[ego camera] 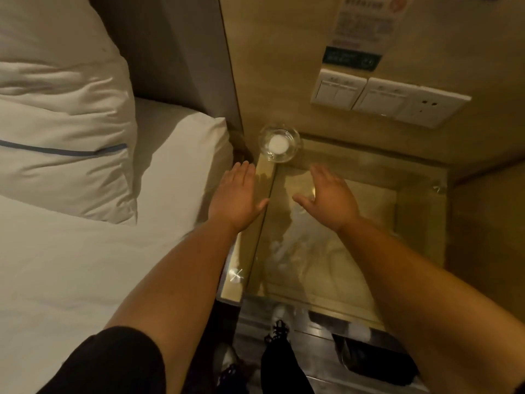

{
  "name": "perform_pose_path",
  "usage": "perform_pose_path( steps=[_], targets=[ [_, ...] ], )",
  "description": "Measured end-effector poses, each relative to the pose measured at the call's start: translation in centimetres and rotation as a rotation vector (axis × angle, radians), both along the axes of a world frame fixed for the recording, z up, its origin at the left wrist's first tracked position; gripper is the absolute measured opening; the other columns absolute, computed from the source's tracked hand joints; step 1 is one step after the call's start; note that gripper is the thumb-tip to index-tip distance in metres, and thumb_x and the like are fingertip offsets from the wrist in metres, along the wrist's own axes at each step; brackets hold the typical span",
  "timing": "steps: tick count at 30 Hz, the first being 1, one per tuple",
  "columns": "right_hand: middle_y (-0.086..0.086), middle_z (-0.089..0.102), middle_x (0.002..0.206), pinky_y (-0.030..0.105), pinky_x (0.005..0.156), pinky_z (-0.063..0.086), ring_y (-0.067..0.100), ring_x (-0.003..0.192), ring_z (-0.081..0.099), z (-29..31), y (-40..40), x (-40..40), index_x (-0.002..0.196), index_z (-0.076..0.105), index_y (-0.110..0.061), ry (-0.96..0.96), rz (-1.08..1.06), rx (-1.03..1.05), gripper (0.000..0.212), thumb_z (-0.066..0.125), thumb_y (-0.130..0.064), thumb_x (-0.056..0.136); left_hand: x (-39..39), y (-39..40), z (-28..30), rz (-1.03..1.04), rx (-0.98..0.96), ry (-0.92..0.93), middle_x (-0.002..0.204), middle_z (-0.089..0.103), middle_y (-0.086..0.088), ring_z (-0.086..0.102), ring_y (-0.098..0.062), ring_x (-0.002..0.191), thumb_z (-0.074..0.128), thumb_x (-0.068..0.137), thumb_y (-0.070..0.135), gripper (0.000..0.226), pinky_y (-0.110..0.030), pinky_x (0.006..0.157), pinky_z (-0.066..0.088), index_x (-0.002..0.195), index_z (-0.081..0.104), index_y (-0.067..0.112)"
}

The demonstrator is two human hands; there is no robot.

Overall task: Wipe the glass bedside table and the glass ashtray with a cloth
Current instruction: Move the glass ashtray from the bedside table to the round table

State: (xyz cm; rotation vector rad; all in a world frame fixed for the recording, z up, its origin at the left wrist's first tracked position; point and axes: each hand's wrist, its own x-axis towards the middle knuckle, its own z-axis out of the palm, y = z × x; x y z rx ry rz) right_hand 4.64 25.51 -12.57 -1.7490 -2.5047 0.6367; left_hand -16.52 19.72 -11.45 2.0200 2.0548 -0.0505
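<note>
The glass bedside table (369,211) stands against the wall beside the bed, its clear top showing a shelf underneath. A round glass ashtray (279,143) with something white in its middle sits at the table's far left corner. My left hand (237,194) hovers flat, palm down, over the table's left edge, fingers together and holding nothing. My right hand (329,194) is spread palm down over the glass, just right of the ashtray and nearer to me, also holding nothing. No cloth is in view.
A bed with white sheets (85,265) and pillows (62,137) fills the left. Wall switches and a socket (389,95) sit above the table, under a notice (366,21). Dark floor and my shoes (279,328) show below the table's near edge.
</note>
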Motion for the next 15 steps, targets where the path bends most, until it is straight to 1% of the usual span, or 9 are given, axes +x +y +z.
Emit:
perform_pose_path(
  steps=[3,6,9,15],
  targets=[
    [0.011,0.026,0.156,0.039,0.115,0.018,0.027,0.143,0.023,-1.5,2.8,-0.6,0.149,0.022,-0.01,-0.018,0.021,-0.027,0.084,0.057,-0.055,0.086,-0.9,2.9,-1.5,0.021,0.025,-0.021,0.157,0.02,-0.014,0.014,-0.026,0.145,0.047,0.091,0.056,0.085,-0.038,0.118,0.014,0.15,0.013,0.005],
    [0.011,0.026,0.156,0.04,0.116,0.022,0.026,0.143,0.023,-3.3,5.4,-1.5,0.149,0.022,-0.011,0.019,0.017,-0.052,0.088,0.062,-0.053,0.083,-1.7,5.3,-3.4,0.036,0.03,-0.035,0.157,0.018,-0.014,0.013,-0.026,0.145,0.049,0.091,0.054,0.086,-0.038,0.119,0.013,0.15,0.011,0.005],
    [0.01,0.024,0.156,0.038,0.117,0.021,0.025,0.144,0.02,-5.1,7.6,-2.4,0.15,0.02,-0.012,0.045,0.019,-0.057,0.092,0.066,-0.052,0.081,-2.1,7.2,-5.3,0.048,0.007,-0.109,0.158,0.017,-0.012,0.013,-0.025,0.145,0.056,0.088,0.051,0.09,-0.037,0.118,0.014,0.151,0.009,0.006],
    [0.009,0.018,0.159,0.034,0.118,0.015,0.022,0.145,0.016,-7.2,10.7,-3.6,0.151,0.015,-0.011,0.129,-0.03,-0.065,0.103,0.074,-0.049,0.075,-2.4,11.0,-8.4,0.065,0.017,-0.271,0.155,0.024,-0.013,0.019,-0.025,0.144,0.069,0.081,0.045,0.097,-0.037,0.117,0.018,0.15,0.013,0.006]
  ],
)
